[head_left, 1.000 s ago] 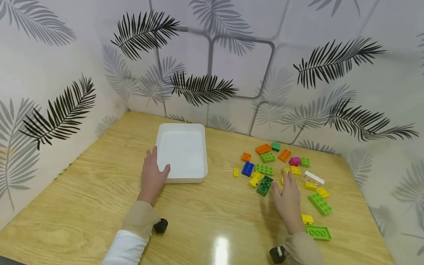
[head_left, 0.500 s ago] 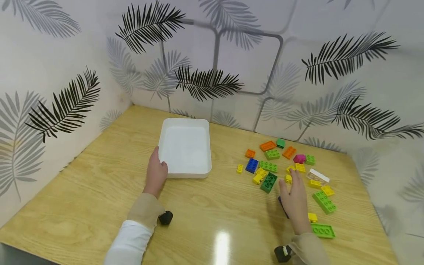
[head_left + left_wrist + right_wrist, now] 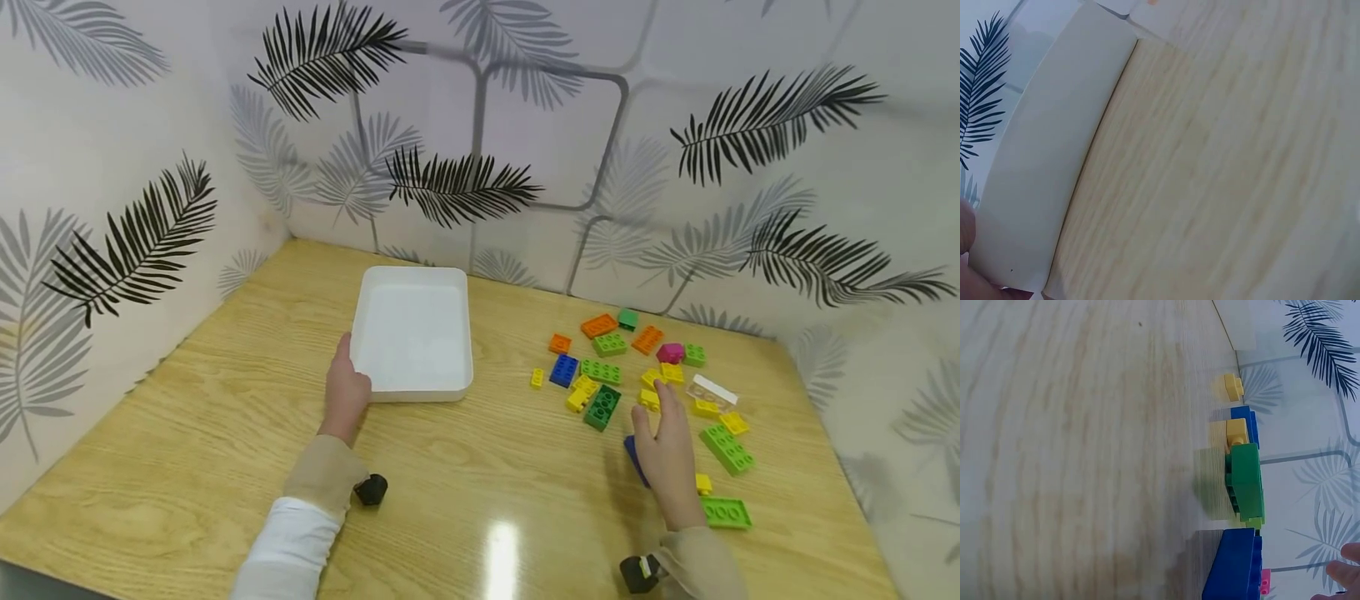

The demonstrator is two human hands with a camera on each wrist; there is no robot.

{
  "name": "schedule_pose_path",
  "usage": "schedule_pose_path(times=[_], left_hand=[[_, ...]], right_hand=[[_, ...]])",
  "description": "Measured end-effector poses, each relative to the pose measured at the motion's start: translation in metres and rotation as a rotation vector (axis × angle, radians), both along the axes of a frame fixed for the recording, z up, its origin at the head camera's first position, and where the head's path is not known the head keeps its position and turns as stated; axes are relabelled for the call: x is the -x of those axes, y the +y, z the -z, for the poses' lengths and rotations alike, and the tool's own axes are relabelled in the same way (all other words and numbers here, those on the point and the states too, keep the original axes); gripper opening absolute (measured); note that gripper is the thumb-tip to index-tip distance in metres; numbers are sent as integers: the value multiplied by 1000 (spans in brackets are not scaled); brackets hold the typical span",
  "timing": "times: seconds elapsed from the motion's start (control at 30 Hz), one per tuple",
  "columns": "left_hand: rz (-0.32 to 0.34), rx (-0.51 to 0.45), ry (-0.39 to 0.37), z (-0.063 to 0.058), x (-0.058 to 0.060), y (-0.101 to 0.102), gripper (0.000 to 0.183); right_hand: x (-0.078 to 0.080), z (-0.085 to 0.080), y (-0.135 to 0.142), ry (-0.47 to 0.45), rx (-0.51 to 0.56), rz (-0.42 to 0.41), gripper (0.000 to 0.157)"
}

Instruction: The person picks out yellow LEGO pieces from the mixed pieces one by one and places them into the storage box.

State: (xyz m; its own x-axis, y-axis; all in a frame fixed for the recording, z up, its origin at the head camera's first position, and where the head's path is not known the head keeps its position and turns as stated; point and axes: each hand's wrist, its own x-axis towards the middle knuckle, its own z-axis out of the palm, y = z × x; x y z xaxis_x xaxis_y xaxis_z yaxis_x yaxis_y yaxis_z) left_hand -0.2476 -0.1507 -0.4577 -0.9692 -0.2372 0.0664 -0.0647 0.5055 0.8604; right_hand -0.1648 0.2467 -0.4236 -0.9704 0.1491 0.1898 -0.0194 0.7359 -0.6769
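Note:
My left hand [image 3: 347, 396] grips the near left corner of a white tray [image 3: 412, 395], which holds nothing. In the left wrist view, parts of the fingers [image 3: 965, 228] show at the end of the tray wall [image 3: 1054, 150]. Over the bricks on the right, my right hand [image 3: 667, 454] hovers with fingers stretched and holds nothing. Beneath it, partly hidden, lies a dark blue brick [image 3: 635, 460]; the right wrist view shows this blue brick [image 3: 1233, 565] larger. A dark green brick [image 3: 602, 407] and a yellow brick [image 3: 649, 400] lie close to the fingertips.
Several loose bricks spread over the right of the wooden table [image 3: 465, 475]: orange [image 3: 598, 326], lime green [image 3: 727, 450], a magenta one [image 3: 670, 353] and a white one [image 3: 714, 388]. Leaf-patterned walls [image 3: 525, 150] stand behind and at both sides.
My left hand has gone from spread fingers beside the tray to gripping its corner. My right hand has shifted slightly right over the bricks, uncovering part of the dark blue brick.

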Motion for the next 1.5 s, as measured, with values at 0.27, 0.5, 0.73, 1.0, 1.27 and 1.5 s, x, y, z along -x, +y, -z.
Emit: schedule_pose_path(times=[0.27, 0.5, 0.73, 1.0, 1.27, 1.5], left_hand=[[41, -41, -43, 0, -9, 1, 72], [76, -21, -30, -1, -25, 9, 69], [74, 17, -21, -1, -43, 11, 67], [67, 37, 8, 8, -61, 20, 66], [81, 39, 14, 8, -74, 25, 66], [82, 36, 42, 10, -78, 18, 66]], right_hand=[[2, 7, 0, -58, 8, -12, 56], [9, 12, -3, -89, -53, -53, 55], [37, 13, -36, -66, -119, -154, 51], [72, 10, -77, -62, -247, -361, 43], [102, 17, -96, -225, -359, -418, 45], [118, 18, -106, -307, -408, -394, 45]])
